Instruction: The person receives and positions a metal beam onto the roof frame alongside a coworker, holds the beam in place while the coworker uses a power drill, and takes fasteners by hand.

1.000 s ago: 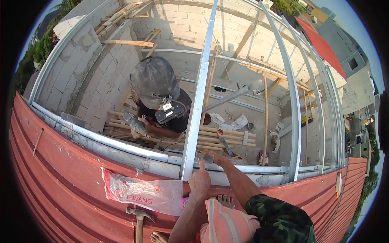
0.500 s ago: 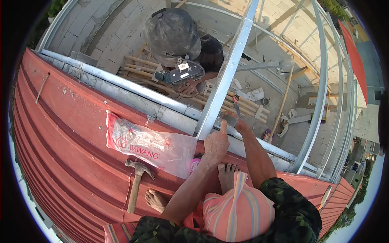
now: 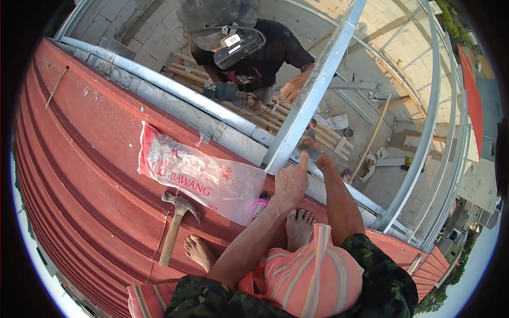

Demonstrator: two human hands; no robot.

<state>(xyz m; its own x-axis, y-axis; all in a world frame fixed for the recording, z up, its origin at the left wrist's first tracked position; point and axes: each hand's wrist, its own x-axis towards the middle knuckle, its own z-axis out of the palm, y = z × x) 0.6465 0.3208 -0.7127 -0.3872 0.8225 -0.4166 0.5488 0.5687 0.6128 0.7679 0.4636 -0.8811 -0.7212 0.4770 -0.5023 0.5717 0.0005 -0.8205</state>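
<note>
A small grey metal bracket (image 3: 313,154) is at the foot of the slanted steel beam (image 3: 318,85). My right hand (image 3: 324,160) grips it from the far side, its fingers partly hidden. My left hand (image 3: 291,181) is closed on its near edge, with the index finger stretched along it and the other fingers curled. Left of my hands lies a clear plastic bag (image 3: 201,177) with red print. A pink round item (image 3: 258,207) sits by my left forearm. A claw hammer (image 3: 176,228) rests on the red metal roof (image 3: 106,175).
Below the roof edge, a person (image 3: 254,58) in a dark cap holds a power drill (image 3: 228,93). Wooden poles (image 3: 270,117) and rubble cover the floor below. A steel rail (image 3: 169,87) runs along the wall top. My bare feet (image 3: 199,253) stand on the roof.
The view has shifted slightly. The person below has leaned back, with the drill and an arm now showing more. My hands stay at the bracket, by the beam's foot.
</note>
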